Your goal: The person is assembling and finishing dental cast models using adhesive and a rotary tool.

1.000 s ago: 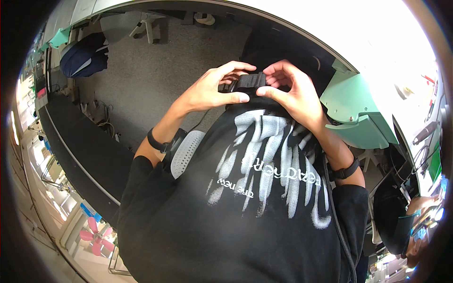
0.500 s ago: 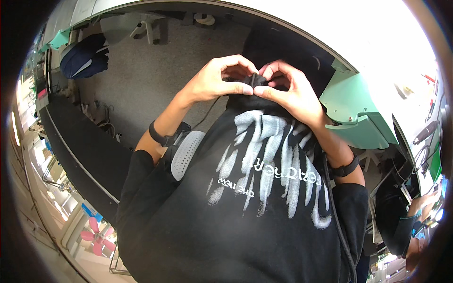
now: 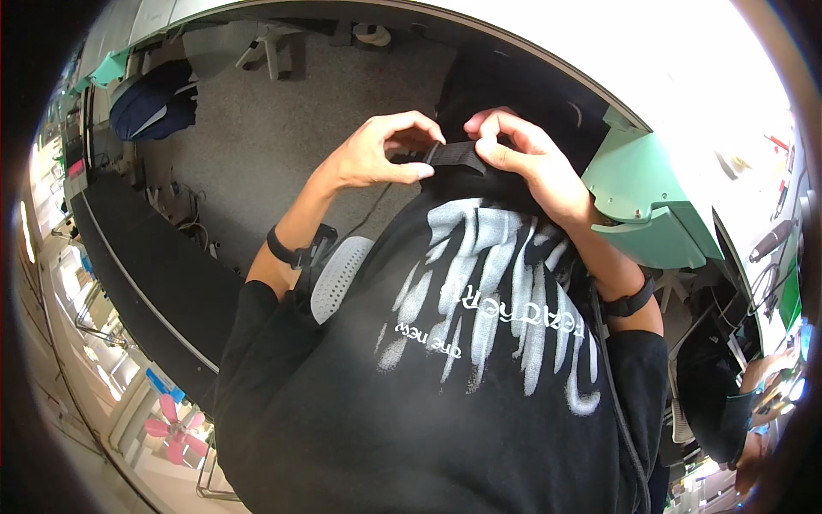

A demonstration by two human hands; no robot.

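Observation:
A short, wide black strap with a ribbed surface [image 3: 458, 156] spans the gap between my hands, at the hem of my black printed shirt [image 3: 479, 411]. My left hand [image 3: 377, 152] pinches the strap's left end, its thumb below and its fingers curled above. At the strap's right end, my right hand [image 3: 527, 158] has thumb and index finger closed on the edge. What lies beneath the strap is hidden. Each forearm wears a black band, and a small dark box sits by the left band [image 3: 287, 250].
A white tabletop [image 3: 651, 51] curves across the top, with a mint-green bracket [image 3: 642, 197] beside my right forearm. A grey perforated panel [image 3: 341, 278] stands near my left elbow. A navy bag [image 3: 154, 103] rests at the far left. Another person [image 3: 715, 385] is at the right.
My hands have moved apart from nearly touching, the left one going left. More of the black strap's ribbed face now shows between them.

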